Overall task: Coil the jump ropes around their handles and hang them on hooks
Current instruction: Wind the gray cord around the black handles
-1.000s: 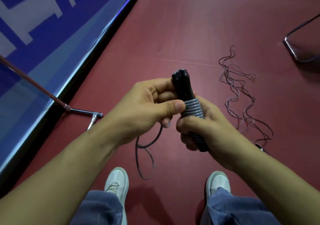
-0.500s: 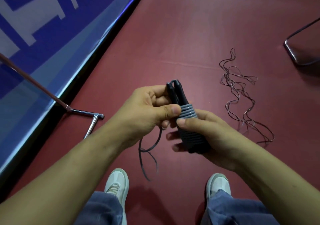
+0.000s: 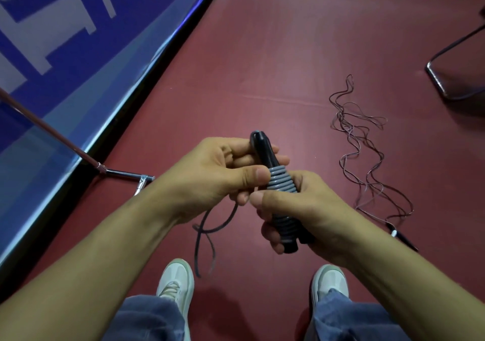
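Two black jump rope handles (image 3: 263, 147) are held together, tips pointing away from me, with grey rope (image 3: 281, 182) coiled in tight turns round their middle. My right hand (image 3: 301, 209) grips the lower, wrapped part of the handles. My left hand (image 3: 217, 172) holds the upper part, its thumb pressing the top turns and its fingers curled behind. The loose end of the rope (image 3: 207, 231) hangs in a loop below my left hand. A second, thin jump rope (image 3: 363, 156) lies tangled on the red floor at the right, its black handle (image 3: 401, 238) near my right forearm.
A blue and white banner wall (image 3: 65, 59) runs along the left, with a chrome rod and foot (image 3: 123, 175) on the floor beside it. A dark metal frame (image 3: 451, 78) sits at the upper right. My white shoes (image 3: 175, 280) stand below on the red floor.
The handles rose slightly and tilted more upright. My left hand slid up the handles, and the hanging rope end swung a little lower.
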The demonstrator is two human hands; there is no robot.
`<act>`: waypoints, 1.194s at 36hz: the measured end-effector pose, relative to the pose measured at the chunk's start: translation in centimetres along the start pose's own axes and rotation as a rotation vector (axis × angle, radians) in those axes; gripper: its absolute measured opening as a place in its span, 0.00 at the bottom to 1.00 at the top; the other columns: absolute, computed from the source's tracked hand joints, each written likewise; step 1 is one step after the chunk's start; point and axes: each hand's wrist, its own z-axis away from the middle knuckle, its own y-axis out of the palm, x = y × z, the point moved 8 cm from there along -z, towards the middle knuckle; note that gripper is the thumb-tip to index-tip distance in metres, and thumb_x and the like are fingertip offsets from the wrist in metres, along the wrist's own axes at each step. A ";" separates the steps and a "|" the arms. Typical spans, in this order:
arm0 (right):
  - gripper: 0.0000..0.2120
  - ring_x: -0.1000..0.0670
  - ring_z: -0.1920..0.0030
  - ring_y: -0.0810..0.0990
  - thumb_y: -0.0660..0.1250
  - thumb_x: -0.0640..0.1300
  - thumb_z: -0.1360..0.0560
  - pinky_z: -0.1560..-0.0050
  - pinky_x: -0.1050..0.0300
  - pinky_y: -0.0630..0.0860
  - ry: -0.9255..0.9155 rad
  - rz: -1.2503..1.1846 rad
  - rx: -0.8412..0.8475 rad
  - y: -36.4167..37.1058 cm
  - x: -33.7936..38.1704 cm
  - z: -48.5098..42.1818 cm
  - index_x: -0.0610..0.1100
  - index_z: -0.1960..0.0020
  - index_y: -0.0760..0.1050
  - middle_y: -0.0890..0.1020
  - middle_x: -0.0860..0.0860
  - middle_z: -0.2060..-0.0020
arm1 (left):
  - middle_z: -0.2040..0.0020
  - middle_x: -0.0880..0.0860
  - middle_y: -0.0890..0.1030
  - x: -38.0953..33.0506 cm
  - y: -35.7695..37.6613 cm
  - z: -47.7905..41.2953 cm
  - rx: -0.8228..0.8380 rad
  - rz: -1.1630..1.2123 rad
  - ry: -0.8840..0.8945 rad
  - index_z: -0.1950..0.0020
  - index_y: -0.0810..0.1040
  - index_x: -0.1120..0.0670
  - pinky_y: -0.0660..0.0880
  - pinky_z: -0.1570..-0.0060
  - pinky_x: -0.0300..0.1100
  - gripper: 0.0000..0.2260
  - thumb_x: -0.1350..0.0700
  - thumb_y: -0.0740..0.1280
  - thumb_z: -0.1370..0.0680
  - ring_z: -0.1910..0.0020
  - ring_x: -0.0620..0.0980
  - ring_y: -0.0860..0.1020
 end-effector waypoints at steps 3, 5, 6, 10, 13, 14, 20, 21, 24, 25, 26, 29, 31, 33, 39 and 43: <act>0.16 0.50 0.78 0.71 0.76 0.46 0.35 0.77 0.60 0.70 0.076 -0.127 0.076 0.8 -0.4 0.2 0.40 0.51 0.79 0.71 0.48 0.72 | 0.40 0.55 0.85 -0.2 0.0 -0.1 -0.003 -0.009 0.035 0.37 0.79 0.58 0.62 0.35 0.79 0.18 0.60 0.72 0.26 0.37 0.84 0.68; 0.07 0.53 0.80 0.68 0.72 0.44 0.32 0.78 0.63 0.68 0.136 -0.221 0.115 1.3 -0.7 0.6 0.43 0.55 0.79 0.69 0.50 0.75 | 0.40 0.56 0.85 -0.2 0.4 -0.2 0.005 0.013 0.052 0.37 0.78 0.59 0.70 0.36 0.73 0.17 0.61 0.71 0.26 0.41 0.79 0.75; 0.05 0.53 0.81 0.68 0.70 0.43 0.31 0.79 0.64 0.68 0.161 -0.272 0.129 1.4 -0.8 0.7 0.44 0.55 0.78 0.68 0.50 0.75 | 0.40 0.56 0.84 -0.1 0.7 -0.2 0.017 0.020 0.053 0.37 0.78 0.59 0.78 0.42 0.62 0.17 0.61 0.71 0.25 0.48 0.69 0.80; 0.06 0.51 0.80 0.71 0.65 0.43 0.32 0.79 0.62 0.71 0.178 -0.337 0.120 1.1 -1.1 0.8 0.43 0.56 0.75 0.71 0.48 0.75 | 0.46 0.63 0.85 0.0 0.9 -0.6 -0.042 0.037 0.070 0.40 0.79 0.61 0.72 0.68 0.33 0.15 0.60 0.73 0.26 0.63 0.51 0.77; 0.11 0.41 0.70 0.80 0.65 0.46 0.31 0.66 0.51 0.80 0.135 -0.105 0.018 -0.2 -1.4 -0.2 0.40 0.54 0.77 0.78 0.40 0.67 | 0.51 0.70 0.83 0.3 -0.1 -0.9 -0.140 0.000 0.071 0.46 0.81 0.62 0.71 0.69 0.37 0.11 0.62 0.75 0.26 0.65 0.55 0.73; 0.14 0.41 0.66 0.82 0.65 0.47 0.31 0.61 0.47 0.80 0.103 -0.007 -0.053 -0.9 -1.4 -0.6 0.39 0.51 0.77 0.80 0.38 0.64 | 0.56 0.67 0.84 0.4 -0.5 -0.9 -0.177 -0.014 0.069 0.48 0.81 0.62 0.71 0.70 0.37 0.08 0.64 0.74 0.26 0.67 0.54 0.73; 0.09 0.43 0.64 0.79 0.66 0.52 0.26 0.61 0.42 0.77 -0.102 0.509 -0.421 -2.4 -0.7 -0.7 0.48 0.52 0.77 0.83 0.45 0.62 | 0.68 0.58 0.82 0.6 -1.7 -0.6 -0.385 -0.106 0.086 0.52 0.82 0.63 0.72 0.71 0.36 0.05 0.69 0.74 0.26 0.74 0.48 0.75; 0.09 0.43 0.65 0.79 0.65 0.52 0.28 0.61 0.41 0.78 -0.100 0.498 -0.439 -2.3 -0.9 -0.7 0.48 0.53 0.76 0.82 0.48 0.64 | 0.68 0.58 0.82 0.7 -1.4 -0.6 -0.381 -0.109 0.084 0.52 0.82 0.62 0.72 0.70 0.36 0.05 0.68 0.74 0.26 0.74 0.48 0.75; 0.06 0.46 0.71 0.73 0.69 0.43 0.26 0.72 0.50 0.72 -0.088 0.352 -0.411 -2.0 -1.0 -0.6 0.44 0.60 0.74 0.75 0.47 0.70 | 0.68 0.55 0.80 0.6 -0.6 -0.6 -0.296 -0.095 0.070 0.48 0.82 0.63 0.71 0.71 0.36 0.06 0.67 0.73 0.24 0.73 0.47 0.74; 0.08 0.46 0.72 0.72 0.70 0.39 0.25 0.74 0.54 0.70 -0.069 0.293 -0.381 -2.1 -0.8 -0.4 0.43 0.61 0.74 0.74 0.45 0.71 | 0.67 0.56 0.81 0.4 -0.5 -0.5 -0.264 -0.096 0.071 0.46 0.82 0.62 0.71 0.70 0.36 0.07 0.66 0.72 0.23 0.73 0.47 0.73; 0.07 0.46 0.72 0.72 0.70 0.37 0.24 0.75 0.56 0.69 -0.059 0.232 -0.335 -2.1 -0.5 -0.2 0.42 0.60 0.75 0.73 0.44 0.72 | 0.65 0.56 0.81 0.2 -0.5 -0.4 -0.232 -0.097 0.077 0.45 0.82 0.61 0.72 0.70 0.36 0.08 0.66 0.72 0.23 0.72 0.47 0.73; 0.05 0.46 0.73 0.71 0.72 0.38 0.23 0.75 0.58 0.68 -0.054 0.078 -0.148 -1.4 0.5 0.3 0.43 0.57 0.79 0.72 0.44 0.70 | 0.63 0.53 0.83 -0.4 -0.4 -0.2 -0.151 -0.094 0.095 0.41 0.82 0.59 0.71 0.68 0.35 0.10 0.64 0.70 0.23 0.69 0.47 0.72; 0.10 0.48 0.75 0.70 0.71 0.38 0.23 0.74 0.59 0.68 -0.034 0.004 -0.025 -0.5 0.7 0.4 0.49 0.61 0.82 0.71 0.45 0.70 | 0.56 0.53 0.86 -0.5 -0.1 -0.3 -0.100 -0.069 0.085 0.40 0.81 0.58 0.71 0.68 0.35 0.13 0.61 0.71 0.24 0.64 0.53 0.73; 0.11 0.49 0.77 0.69 0.69 0.40 0.25 0.74 0.60 0.67 0.005 -0.076 0.078 0.4 0.6 0.7 0.51 0.64 0.82 0.70 0.46 0.72 | 0.44 0.54 0.86 -0.5 0.5 -0.3 -0.036 -0.037 0.080 0.38 0.79 0.56 0.73 0.64 0.37 0.16 0.58 0.73 0.26 0.53 0.58 0.75; 0.05 0.49 0.79 0.76 0.69 0.45 0.29 0.76 0.61 0.73 0.076 -0.256 0.272 1.5 0.4 1.2 0.46 0.61 0.81 0.75 0.47 0.74 | 0.44 0.58 0.86 -1.4 1.5 0.0 -0.018 0.105 0.143 0.38 0.77 0.60 0.73 0.68 0.32 0.18 0.57 0.72 0.27 0.52 0.51 0.83; 0.10 0.39 0.65 0.84 0.72 0.45 0.29 0.63 0.44 0.83 0.111 -0.027 0.074 -0.3 -0.4 0.3 0.40 0.53 0.79 0.82 0.38 0.63 | 0.51 0.58 0.87 -1.1 0.4 -0.2 -0.158 0.030 0.124 0.45 0.80 0.61 0.72 0.70 0.34 0.12 0.60 0.75 0.27 0.59 0.54 0.80</act>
